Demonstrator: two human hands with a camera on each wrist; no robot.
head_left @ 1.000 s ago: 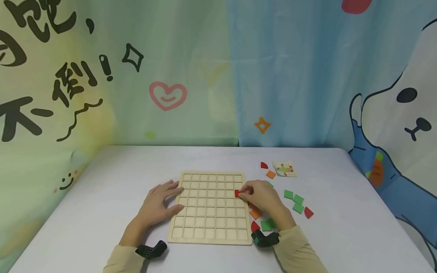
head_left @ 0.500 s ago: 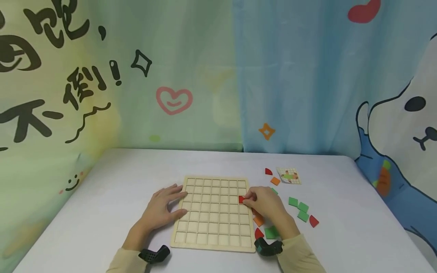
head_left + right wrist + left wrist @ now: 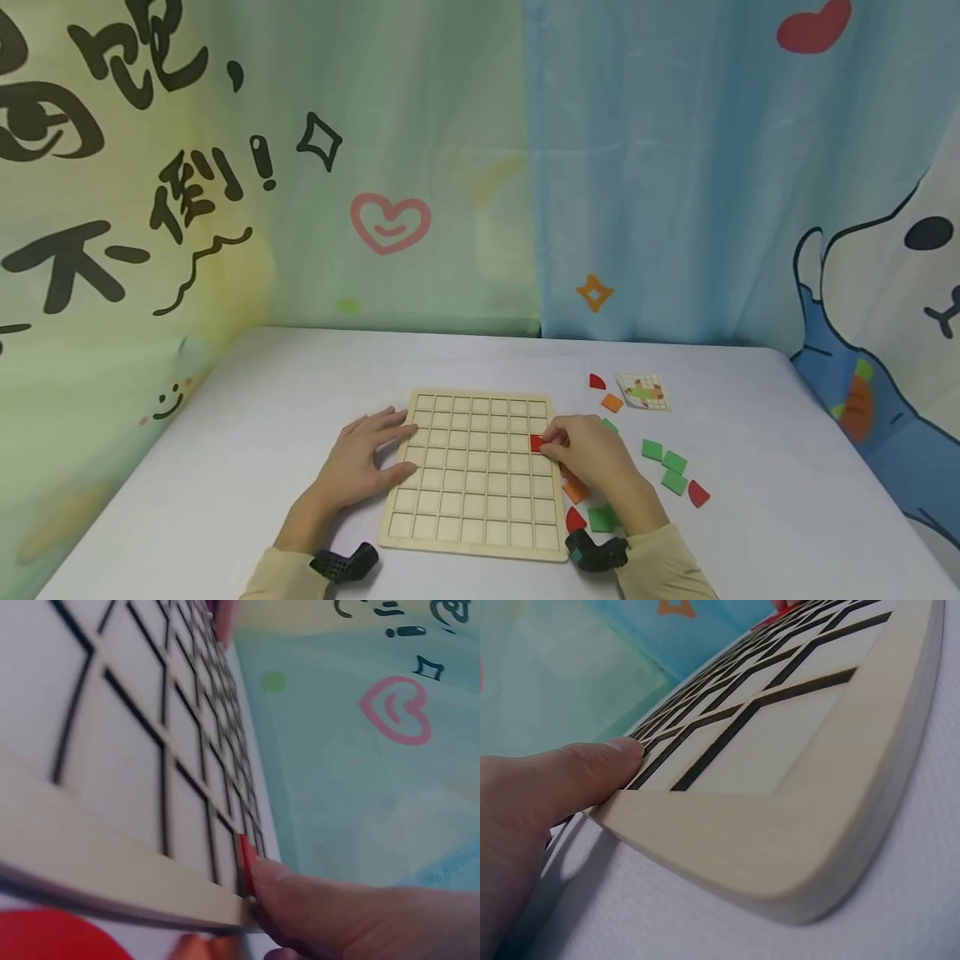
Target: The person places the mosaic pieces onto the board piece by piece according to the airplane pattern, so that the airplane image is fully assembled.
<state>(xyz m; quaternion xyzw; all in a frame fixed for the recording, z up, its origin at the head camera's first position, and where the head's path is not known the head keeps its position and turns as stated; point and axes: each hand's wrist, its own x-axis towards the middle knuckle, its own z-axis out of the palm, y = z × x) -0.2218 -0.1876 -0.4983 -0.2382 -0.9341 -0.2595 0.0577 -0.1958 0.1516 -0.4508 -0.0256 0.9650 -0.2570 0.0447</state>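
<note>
progress, as i judge it: barely begun. one red piece (image 3: 536, 443) is at the gridded wooden board (image 3: 475, 460), over the rightmost column, third row from the far side; the right hand (image 3: 591, 452) has thumb and forefinger clamped on it. cannot tell if it sits flat in its cell. every other cell in sight shows bare wood. left to set in, presumably: the loose pieces off the board's right side, among them a red quarter-round (image 3: 596, 382), an orange square (image 3: 612, 403), three green squares (image 3: 674, 482) and a red petal-like piece (image 3: 698, 494); some lie partly hidden behind the right hand and wrist. a small gridded picture card (image 3: 643, 392) lies beyond them. left hand (image 3: 360, 461): fingers apart, tips resting on the board's left rim. edges: orange and red bits crowd just beside the right rim, so a low sweep there could nudge them. more room on the white tabletop (image 3: 210, 483) to the left, and beyond the far rim.
</note>
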